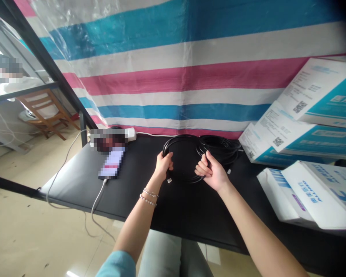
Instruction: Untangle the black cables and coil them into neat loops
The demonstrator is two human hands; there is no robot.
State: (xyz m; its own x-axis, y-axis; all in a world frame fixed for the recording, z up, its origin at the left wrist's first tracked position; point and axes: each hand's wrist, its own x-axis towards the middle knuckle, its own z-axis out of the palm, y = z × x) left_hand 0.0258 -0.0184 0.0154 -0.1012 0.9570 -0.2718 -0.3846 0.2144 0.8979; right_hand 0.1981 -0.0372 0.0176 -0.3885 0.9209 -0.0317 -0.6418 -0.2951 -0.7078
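On the black table (pixel 167 207) lies a coiled black cable (pixel 184 140), and I hold it on both sides. My left hand (pixel 163 165) is closed around the coil's left edge, with a small white plug end hanging just below the fingers. My right hand (pixel 210 171) is closed around the coil's right side. A second, thicker bundle of black cable (pixel 223 148) lies just behind and to the right, touching the first coil.
A phone (pixel 112 164) lies on the table's left part with a white charging cord (pixel 99 196) running off the front edge. A white plug adapter (pixel 131 134) sits near the striped tarp wall (pixel 178 77). White and blue boxes (pixel 302 127) are stacked at right. A wooden chair (pixel 46 111) stands far left.
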